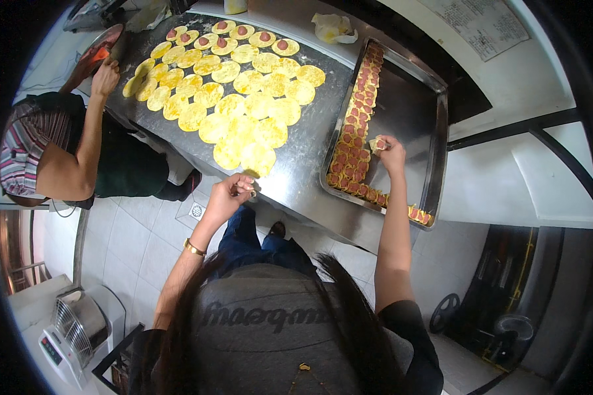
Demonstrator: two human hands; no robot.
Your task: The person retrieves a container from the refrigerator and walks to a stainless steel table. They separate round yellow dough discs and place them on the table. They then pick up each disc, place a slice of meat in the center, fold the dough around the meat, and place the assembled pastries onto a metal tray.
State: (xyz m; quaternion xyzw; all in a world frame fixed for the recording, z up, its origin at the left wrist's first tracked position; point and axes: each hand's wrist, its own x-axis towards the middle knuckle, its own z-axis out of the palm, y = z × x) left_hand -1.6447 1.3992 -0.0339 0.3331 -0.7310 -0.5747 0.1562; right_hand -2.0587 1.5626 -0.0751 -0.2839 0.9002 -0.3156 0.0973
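Note:
My right hand (pixel 390 153) is over a deep metal tray (pixel 412 92) and pinches a small open-topped dumpling (pixel 377 144) with a yellow wrapper. Rows of similar dumplings (pixel 354 135), pinkish-brown filling showing on top, line the tray's left side and near edge. Just off the near edge of the steel table (pixel 296 187), my left hand (pixel 232 192) has its fingers curled together; I cannot make out whether anything is in them. Closest to it are round yellow wrappers (pixel 257 159), overlapping across the table. Several wrappers at the far end carry dabs of pinkish filling (pixel 283 45).
At the left, a co-worker's hand (pixel 105 76) holds an orange utensil (pixel 99 56) at a bowl of pinkish filling (pixel 85 64). A crumpled plastic bag (pixel 334 29) lies behind the tray. A machine with a wire guard (pixel 79 322) stands at the lower left.

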